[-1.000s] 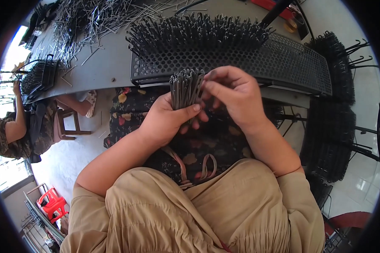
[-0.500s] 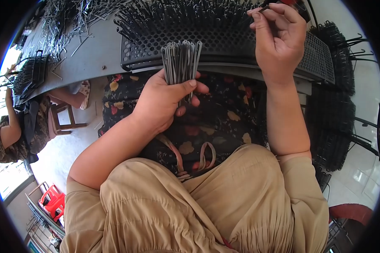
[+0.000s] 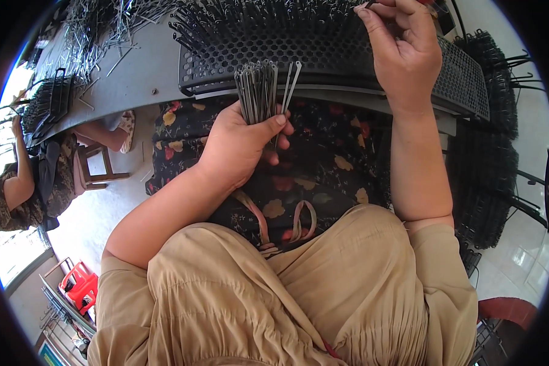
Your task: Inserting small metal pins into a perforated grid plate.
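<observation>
My left hand [image 3: 244, 135] is closed around a bundle of thin grey metal strips [image 3: 257, 91], several of them showing small holes at their upper ends. A couple of strips [image 3: 291, 88] lean out apart from the bundle on its right side, near my thumb tip. At the upper right, my right hand [image 3: 407, 55] is raised by the black perforated rack [image 3: 250, 58], its thumb and finger pinched at the picture's upper edge. A small dark bit shows at that pinch, too little of it to name. Many black hooked rods [image 3: 274, 18] stand in the rack.
Loose metal strips [image 3: 97, 36] lie heaped on the grey table [image 3: 134, 76] at the far left. Another person [image 3: 30, 177] sits there beside a black rack [image 3: 46, 107]. Dark bundles of hooked rods [image 3: 485, 177] hang at the right. A red stool [image 3: 79, 285] stands at lower left.
A couple of strips have separated from the bundle in my left hand and now lean to the right. My right hand has shifted slightly up, toward the picture's upper edge.
</observation>
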Action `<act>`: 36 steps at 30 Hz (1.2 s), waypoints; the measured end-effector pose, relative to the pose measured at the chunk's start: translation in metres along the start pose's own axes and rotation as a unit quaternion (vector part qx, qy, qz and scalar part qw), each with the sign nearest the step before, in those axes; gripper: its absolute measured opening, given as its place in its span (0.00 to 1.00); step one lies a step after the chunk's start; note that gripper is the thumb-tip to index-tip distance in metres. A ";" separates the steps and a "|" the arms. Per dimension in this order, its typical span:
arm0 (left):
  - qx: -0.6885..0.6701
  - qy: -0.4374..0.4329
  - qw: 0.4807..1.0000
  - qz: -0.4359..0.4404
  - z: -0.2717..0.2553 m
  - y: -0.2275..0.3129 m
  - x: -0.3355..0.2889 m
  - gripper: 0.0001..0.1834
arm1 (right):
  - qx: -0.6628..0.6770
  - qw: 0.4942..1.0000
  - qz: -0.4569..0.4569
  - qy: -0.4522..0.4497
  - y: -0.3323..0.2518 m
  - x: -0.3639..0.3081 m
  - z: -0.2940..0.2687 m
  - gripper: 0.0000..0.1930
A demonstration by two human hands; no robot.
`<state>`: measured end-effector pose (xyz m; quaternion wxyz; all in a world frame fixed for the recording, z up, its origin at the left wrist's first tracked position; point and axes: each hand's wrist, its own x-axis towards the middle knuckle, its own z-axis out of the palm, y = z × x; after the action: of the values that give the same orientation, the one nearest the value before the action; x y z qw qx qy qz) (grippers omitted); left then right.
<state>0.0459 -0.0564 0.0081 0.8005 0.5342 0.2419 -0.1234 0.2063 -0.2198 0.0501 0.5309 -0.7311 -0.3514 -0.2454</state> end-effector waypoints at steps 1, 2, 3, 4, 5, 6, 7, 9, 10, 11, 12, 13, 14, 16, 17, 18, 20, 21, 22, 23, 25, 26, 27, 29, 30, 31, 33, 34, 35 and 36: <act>0.007 -0.004 1.000 0.007 0.000 -0.001 0.000 0.07 | -0.011 1.000 -0.012 0.008 -0.001 0.000 0.000 0.12; 0.007 -0.004 1.000 0.007 -0.001 -0.001 0.000 0.07 | -0.022 0.999 -0.024 0.016 -0.001 0.000 0.000 0.11; 0.012 -0.006 1.000 0.008 -0.001 -0.001 0.000 0.07 | -0.022 0.999 -0.025 0.016 -0.002 0.001 -0.001 0.11; 0.017 -0.008 1.000 0.009 -0.001 -0.001 0.000 0.07 | -0.025 1.000 0.002 0.004 -0.003 0.003 -0.003 0.11; 0.017 -0.007 1.000 0.010 -0.001 -0.002 0.000 0.07 | -0.029 0.999 0.028 -0.008 -0.003 0.004 -0.004 0.11; 0.010 -0.010 1.000 0.009 -0.002 -0.003 0.000 0.06 | -0.029 0.999 0.027 -0.009 -0.003 0.004 -0.004 0.11; 0.003 -0.014 1.000 0.008 -0.001 -0.003 0.000 0.06 | -0.029 0.999 0.016 -0.013 -0.002 0.005 -0.005 0.11; 0.002 -0.016 1.000 0.013 -0.001 -0.004 0.000 0.06 | -0.029 0.999 0.003 -0.018 0.008 0.007 0.001 0.11; 0.003 -0.019 1.000 0.015 -0.001 -0.005 -0.001 0.06 | 0.206 0.978 -0.031 0.008 0.017 0.008 0.013 0.10; 0.003 -0.022 1.000 0.016 0.000 -0.005 -0.001 0.06 | 0.429 0.900 -0.063 0.032 0.022 0.008 0.018 0.10; 0.006 -0.024 1.000 0.017 0.001 -0.005 0.000 0.06 | 0.427 0.901 -0.063 0.032 0.022 0.007 0.008 0.10; 0.009 -0.023 1.000 0.019 0.001 -0.005 -0.001 0.06 | 0.121 0.983 -0.133 -0.030 0.006 0.011 -0.005 0.09; 0.009 -0.024 0.999 0.019 0.001 -0.005 -0.001 0.06 | -0.199 0.958 -0.188 -0.088 -0.002 0.013 -0.012 0.08; 0.005 -0.020 1.000 0.015 0.000 -0.005 -0.001 0.06 | 0.168 0.956 -0.237 0.041 0.033 0.009 0.011 0.08; 0.004 -0.017 1.000 0.015 -0.002 -0.005 -0.002 0.06 | -0.034 0.976 -0.213 -0.023 0.015 0.005 0.001 0.07; -0.002 -0.021 1.000 0.022 -0.002 -0.005 -0.003 0.06 | -0.236 0.951 -0.179 -0.084 -0.002 -0.001 -0.007 0.07; -0.007 -0.026 0.999 0.028 -0.003 -0.005 -0.004 0.06 | -0.121 0.987 0.002 -0.107 -0.020 -0.021 -0.005 0.08; -0.009 -0.038 0.998 0.042 -0.004 -0.006 -0.004 0.06 | 0.000 0.975 0.183 -0.125 -0.026 -0.032 -0.001 0.08; -0.012 -0.052 0.997 0.056 -0.004 -0.006 -0.005 0.06 | -0.001 0.975 0.183 -0.124 -0.033 -0.040 0.001 0.08; -0.011 -0.054 0.997 0.055 -0.003 -0.005 -0.005 0.06 | 0.107 0.939 0.273 -0.178 -0.037 -0.050 0.004 0.08; -0.015 -0.065 0.996 0.056 0.000 -0.004 -0.006 0.06 | 0.262 0.855 0.374 -0.246 -0.035 -0.060 0.007 0.09; -0.015 -0.066 0.996 0.056 0.000 -0.004 -0.006 0.06 | 0.261 0.855 0.374 -0.245 -0.035 -0.057 0.006 0.09; 0.007 -0.053 0.997 0.060 0.000 -0.004 -0.006 0.06 | 0.253 0.866 0.377 -0.208 -0.036 -0.050 0.004 0.10; 0.028 -0.042 0.997 0.064 0.000 -0.004 -0.007 0.06 | 0.238 0.897 0.348 -0.135 -0.032 -0.036 -0.004 0.15; 0.030 -0.033 0.998 0.050 -0.001 -0.003 -0.007 0.06 | 0.193 0.937 0.280 -0.076 -0.025 -0.029 -0.005 0.17; 0.035 -0.027 0.998 0.035 -0.001 -0.002 -0.007 0.06 | 0.156 0.973 0.167 -0.017 -0.011 -0.025 -0.006 0.17; 0.038 -0.034 0.998 0.035 -0.002 -0.003 -0.006 0.06 | 0.111 0.992 0.050 0.040 0.000 -0.017 -0.006 0.17; 0.041 -0.033 0.998 0.036 -0.002 -0.004 -0.005 0.06 | 0.074 0.995 0.027 0.064 -0.002 -0.012 -0.005 0.13; 0.039 -0.033 0.998 0.037 -0.002 -0.004 -0.005 0.06 | 0.037 0.995 0.004 0.088 -0.003 -0.008 -0.004 0.10; 0.044 -0.035 0.998 0.040 -0.002 -0.004 -0.006 0.06 | 0.037 0.996 0.003 0.086 -0.001 -0.009 -0.004 0.10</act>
<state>0.0385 -0.0563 0.0068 0.7885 0.5736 0.1862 -0.1205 0.1997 -0.2258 0.0459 0.5867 -0.6881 -0.3109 -0.2927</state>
